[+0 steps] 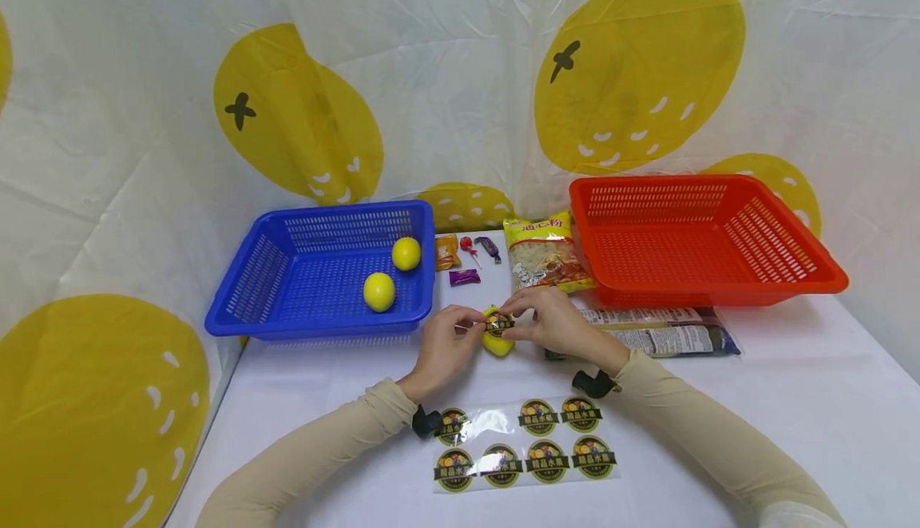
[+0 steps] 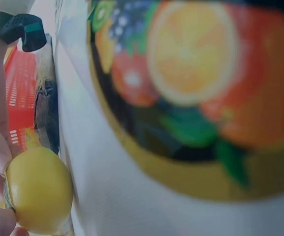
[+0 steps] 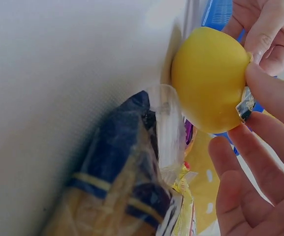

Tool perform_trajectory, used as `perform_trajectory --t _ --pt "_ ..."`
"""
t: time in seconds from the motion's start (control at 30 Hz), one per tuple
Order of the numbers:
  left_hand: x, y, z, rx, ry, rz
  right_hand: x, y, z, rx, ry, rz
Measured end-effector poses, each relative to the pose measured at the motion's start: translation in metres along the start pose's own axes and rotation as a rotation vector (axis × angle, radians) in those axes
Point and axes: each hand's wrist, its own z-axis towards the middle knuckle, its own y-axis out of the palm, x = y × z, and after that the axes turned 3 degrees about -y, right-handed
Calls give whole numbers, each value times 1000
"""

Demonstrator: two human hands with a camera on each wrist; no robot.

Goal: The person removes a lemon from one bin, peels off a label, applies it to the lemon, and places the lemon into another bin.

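Note:
A yellow lemon (image 1: pixel 497 346) lies on the white table between both hands. Over its top is a round dark sticker (image 1: pixel 498 323) with gold lettering. My left hand (image 1: pixel 447 344) pinches the sticker's left edge with thumb and forefinger. From the other side, my right hand (image 1: pixel 553 320) pinches its right edge. In the right wrist view, a shiny edge of the sticker (image 3: pixel 246 104) stands off the lemon (image 3: pixel 208 81) beside the right fingertips. The left wrist view shows the lemon (image 2: pixel 41 191) with fingertips at its side.
A sheet of round stickers (image 1: pixel 489 424) lies in front. The blue basket (image 1: pixel 316 328) at left holds two lemons (image 1: pixel 378 292). At right stands a red basket (image 1: pixel 668 260). Behind the hands are small wrapped candies (image 1: pixel 464 276), a lollipop (image 1: pixel 466 244), a yellow food bag (image 1: pixel 542 252) and a long packet (image 1: pixel 676 340).

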Motion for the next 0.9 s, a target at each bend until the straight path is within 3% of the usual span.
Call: perform_trajectory --t 0.17,0.53,0.9 --pt "1 0 3 2 -17 17 2 1 -1 31 -9 -8" --pt "-2 -1 5 -37 -71 7 10 -5 1 -30 -66 69" --pt "-2 -2 5 -54 -58 -6 15 -3 2 -54 22 147"
